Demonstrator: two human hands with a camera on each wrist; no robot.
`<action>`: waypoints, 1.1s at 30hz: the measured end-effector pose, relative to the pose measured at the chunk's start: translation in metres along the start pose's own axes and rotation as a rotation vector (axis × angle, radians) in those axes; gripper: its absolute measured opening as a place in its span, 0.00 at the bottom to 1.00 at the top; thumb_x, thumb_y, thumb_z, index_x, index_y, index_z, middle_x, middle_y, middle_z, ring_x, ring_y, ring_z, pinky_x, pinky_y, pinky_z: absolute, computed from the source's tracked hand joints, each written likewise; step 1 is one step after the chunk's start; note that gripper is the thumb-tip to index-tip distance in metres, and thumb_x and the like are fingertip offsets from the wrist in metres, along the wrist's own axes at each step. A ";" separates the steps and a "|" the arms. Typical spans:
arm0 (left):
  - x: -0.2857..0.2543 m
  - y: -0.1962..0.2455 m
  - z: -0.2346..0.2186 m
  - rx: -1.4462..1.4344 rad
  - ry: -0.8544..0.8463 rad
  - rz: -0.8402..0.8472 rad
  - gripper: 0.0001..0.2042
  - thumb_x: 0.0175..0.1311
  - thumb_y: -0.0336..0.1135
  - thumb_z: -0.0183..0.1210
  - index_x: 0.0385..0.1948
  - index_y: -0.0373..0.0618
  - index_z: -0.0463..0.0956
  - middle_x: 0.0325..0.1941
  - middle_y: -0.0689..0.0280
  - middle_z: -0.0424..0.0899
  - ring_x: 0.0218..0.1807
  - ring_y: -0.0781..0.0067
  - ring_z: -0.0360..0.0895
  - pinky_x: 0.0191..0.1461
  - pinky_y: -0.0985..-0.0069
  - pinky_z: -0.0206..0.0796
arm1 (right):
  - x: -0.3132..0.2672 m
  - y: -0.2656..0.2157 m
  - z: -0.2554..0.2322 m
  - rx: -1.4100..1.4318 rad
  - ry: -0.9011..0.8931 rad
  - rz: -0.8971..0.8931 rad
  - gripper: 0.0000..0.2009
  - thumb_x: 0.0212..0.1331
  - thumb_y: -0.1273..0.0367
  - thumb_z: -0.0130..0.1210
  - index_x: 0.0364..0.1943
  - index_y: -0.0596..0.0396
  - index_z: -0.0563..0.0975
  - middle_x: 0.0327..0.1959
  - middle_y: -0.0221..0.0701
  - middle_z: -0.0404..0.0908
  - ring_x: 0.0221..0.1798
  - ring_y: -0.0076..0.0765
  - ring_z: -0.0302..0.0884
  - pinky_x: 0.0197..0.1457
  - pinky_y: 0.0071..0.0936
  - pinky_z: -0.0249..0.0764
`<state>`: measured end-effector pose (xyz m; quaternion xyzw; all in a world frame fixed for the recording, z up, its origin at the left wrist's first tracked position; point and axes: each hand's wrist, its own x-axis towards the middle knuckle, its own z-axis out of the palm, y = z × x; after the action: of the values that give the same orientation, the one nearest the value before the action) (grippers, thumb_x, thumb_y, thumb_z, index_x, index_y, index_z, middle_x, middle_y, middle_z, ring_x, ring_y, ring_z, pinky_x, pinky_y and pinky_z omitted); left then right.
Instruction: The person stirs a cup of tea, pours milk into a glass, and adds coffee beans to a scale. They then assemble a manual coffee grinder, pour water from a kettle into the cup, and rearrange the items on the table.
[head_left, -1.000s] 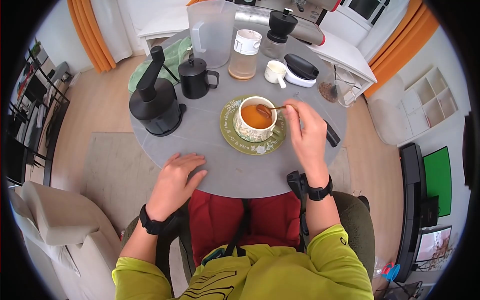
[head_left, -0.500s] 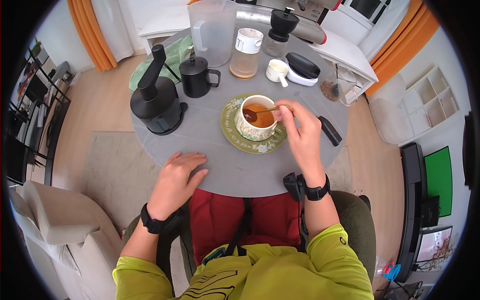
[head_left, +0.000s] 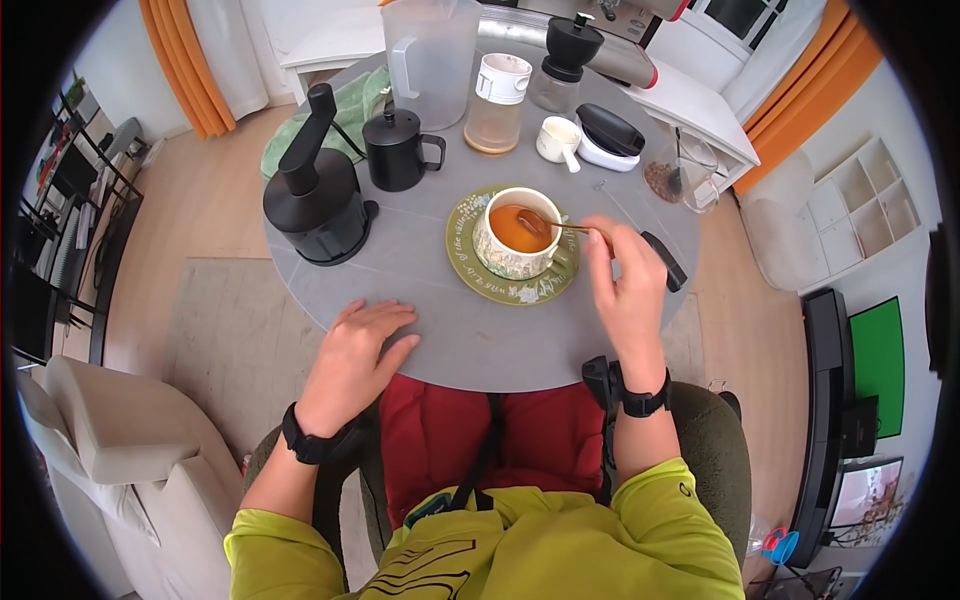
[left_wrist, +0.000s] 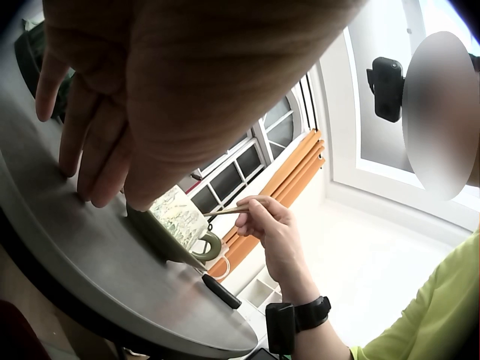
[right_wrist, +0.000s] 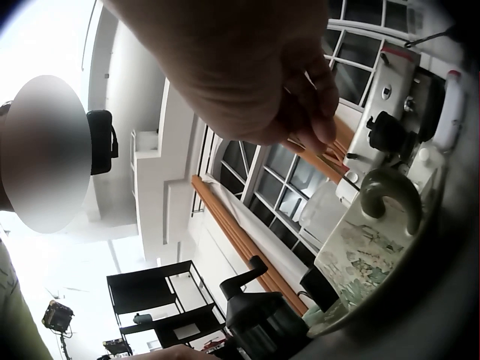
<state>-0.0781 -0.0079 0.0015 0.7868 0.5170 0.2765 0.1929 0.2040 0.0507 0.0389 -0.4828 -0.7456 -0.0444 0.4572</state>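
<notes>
A patterned cup [head_left: 505, 262] of amber liquid stands on a green saucer [head_left: 465, 275] on the grey round table. My right hand [head_left: 630, 285] pinches the thin handle of a spoon [head_left: 535, 222], whose bowl is in the cup near the far right rim. In the right wrist view the cup [right_wrist: 360, 259] and its green handle are below the right hand [right_wrist: 247, 71]. My left hand [head_left: 355, 360] rests on the table's near left edge, fingers relaxed, holding nothing. The left wrist view has the left hand's fingers [left_wrist: 97, 150] touching the tabletop.
Around the cup stand a black grinder [head_left: 315, 205], a black pitcher [head_left: 393, 150], a clear jug [head_left: 432, 70], a glass bottle [head_left: 493, 115], a small white cup [head_left: 557, 140], a black-and-white case [head_left: 608, 138] and a glass of beans [head_left: 665, 180]. A black object [head_left: 664, 262] lies beyond my right hand.
The spoon's bowl swung to the left side of the cup, then back to the right. My right hand shifted slightly rightward and nearer me. The left hand stayed on the table.
</notes>
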 end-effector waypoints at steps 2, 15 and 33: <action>0.000 0.001 -0.001 0.003 0.000 -0.001 0.10 0.60 0.32 0.59 0.40 0.38 0.79 0.47 0.58 0.83 0.55 0.57 0.76 0.66 0.57 0.59 | -0.001 -0.004 -0.005 0.017 -0.006 -0.012 0.05 0.58 0.76 0.54 0.38 0.58 0.79 0.23 0.36 0.75 0.26 0.40 0.72 0.30 0.33 0.67; -0.002 0.002 0.000 0.034 -0.001 0.007 0.11 0.60 0.33 0.59 0.41 0.39 0.79 0.48 0.58 0.83 0.56 0.58 0.76 0.66 0.57 0.59 | -0.022 -0.018 -0.007 0.125 0.021 -0.020 0.07 0.56 0.79 0.55 0.38 0.58 0.80 0.22 0.34 0.73 0.24 0.37 0.70 0.30 0.32 0.66; -0.004 0.002 0.002 0.061 -0.010 0.031 0.12 0.60 0.33 0.59 0.42 0.38 0.79 0.48 0.58 0.82 0.57 0.58 0.76 0.67 0.56 0.58 | -0.041 -0.019 -0.010 0.135 0.091 0.042 0.09 0.56 0.80 0.54 0.40 0.60 0.79 0.23 0.33 0.78 0.26 0.34 0.75 0.31 0.27 0.69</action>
<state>-0.0769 -0.0120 0.0000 0.8017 0.5118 0.2596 0.1670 0.2009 0.0077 0.0216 -0.4638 -0.7152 -0.0062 0.5228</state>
